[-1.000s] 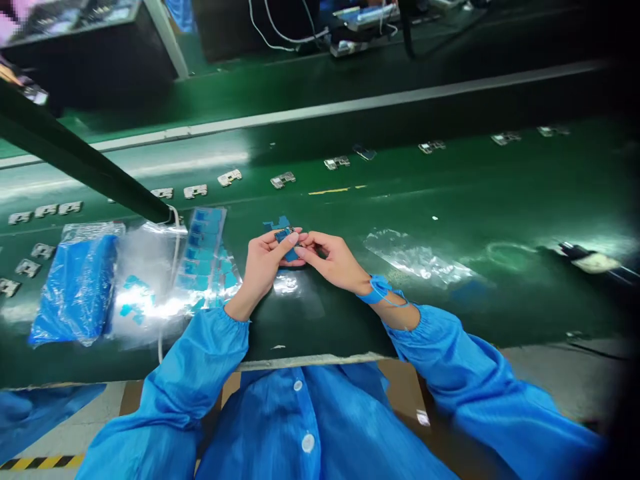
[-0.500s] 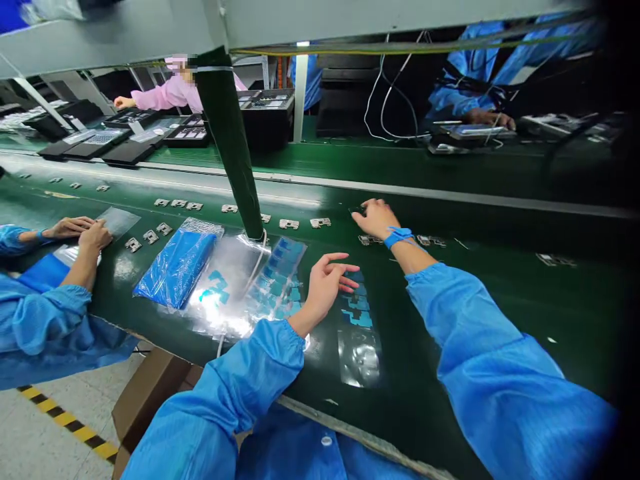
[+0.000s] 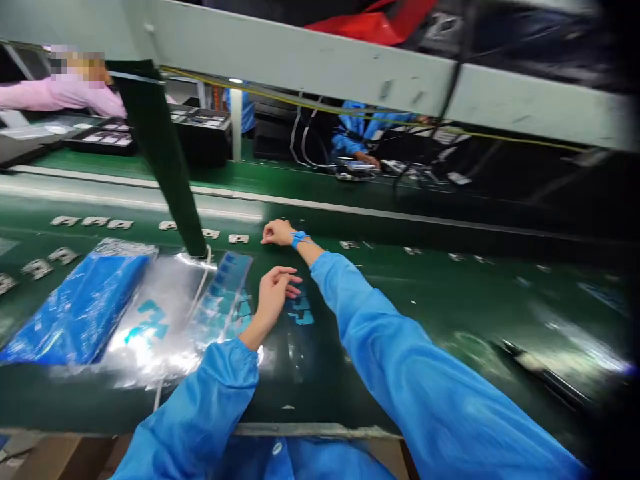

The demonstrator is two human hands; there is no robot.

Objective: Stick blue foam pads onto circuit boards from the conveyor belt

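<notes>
My right hand (image 3: pixel 278 232) is over the dark green belt, its fingers bent down and closed. Whatever they may hold is hidden. Just left of it lies a small silver metal bracket (image 3: pixel 239 239). My left hand (image 3: pixel 273 293) hovers nearer to me with fingers apart and nothing visible in them. Below and beside it is a clear sheet with blue film pieces (image 3: pixel 301 313), partly covered by the hand. To its left, a second strip of blue film pieces (image 3: pixel 225 287) rests on clear plastic bags (image 3: pixel 173 287).
A wrapped blue packet (image 3: pixel 80 300) lies at left. A dark green post (image 3: pixel 160 160) rises from the bench under a grey overhead beam (image 3: pixel 300 47). More metal brackets (image 3: pixel 95 221) line the belt. A dark elongated tool (image 3: pixel 545 377) lies at right. Co-workers sit across.
The view has swung right, so the bench items appear farther left. My right hand has shifted slightly left over the belt, and its fingers have curled in. My left hand remains over the blue film.
</notes>
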